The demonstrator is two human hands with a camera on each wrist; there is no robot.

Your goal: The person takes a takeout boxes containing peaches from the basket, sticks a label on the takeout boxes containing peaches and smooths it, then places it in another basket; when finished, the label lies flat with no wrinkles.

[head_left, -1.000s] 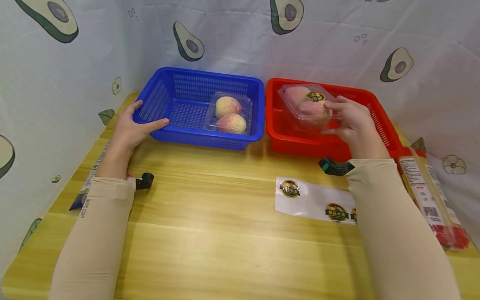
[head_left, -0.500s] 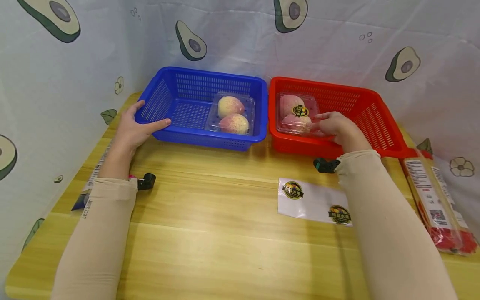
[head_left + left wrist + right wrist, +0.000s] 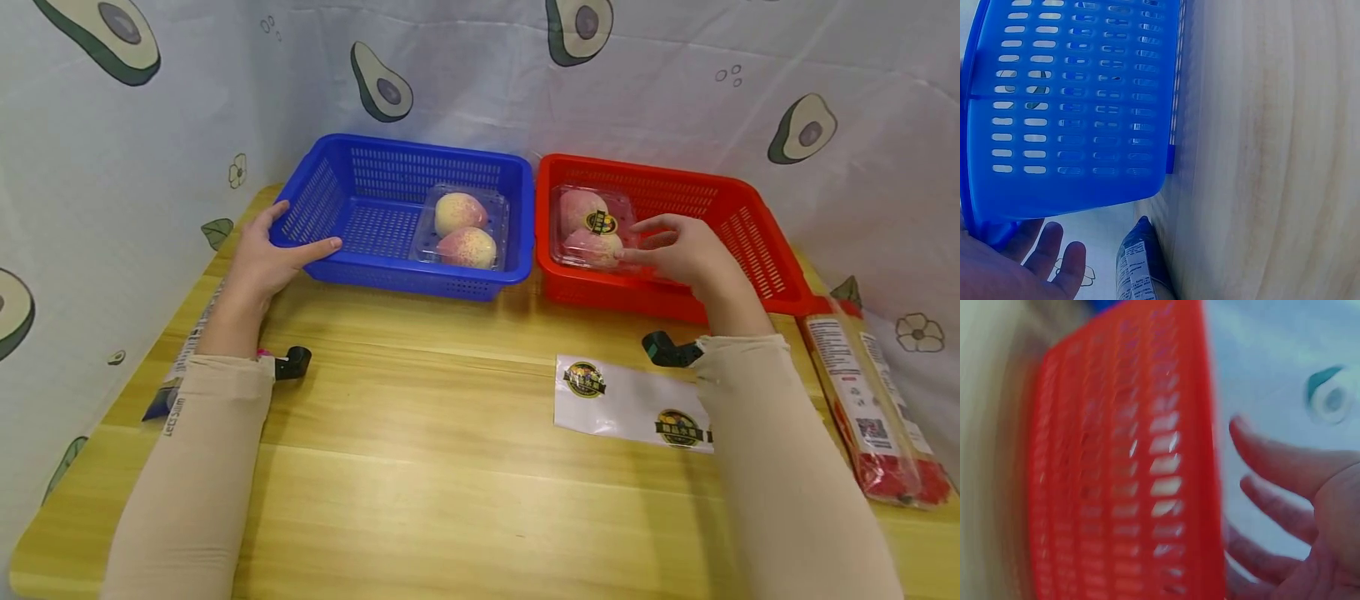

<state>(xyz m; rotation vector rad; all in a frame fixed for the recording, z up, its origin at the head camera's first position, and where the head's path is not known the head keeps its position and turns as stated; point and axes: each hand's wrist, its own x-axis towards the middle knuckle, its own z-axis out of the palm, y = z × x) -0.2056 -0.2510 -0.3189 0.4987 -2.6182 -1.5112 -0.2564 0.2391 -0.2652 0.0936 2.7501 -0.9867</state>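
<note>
two clamshell boxes (image 3: 589, 231), two baskets (image 3: 720, 218)

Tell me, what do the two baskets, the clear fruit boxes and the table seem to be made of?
The blue basket and red basket look like moulded plastic: even colour, slight gloss, rows of slots. The fruit boxes seem to be thin clear plastic, since the peaches show through and the lids glint. The table looks like pale wood or a wood-look laminate, with lengthwise grain; which, I cannot tell.
</note>
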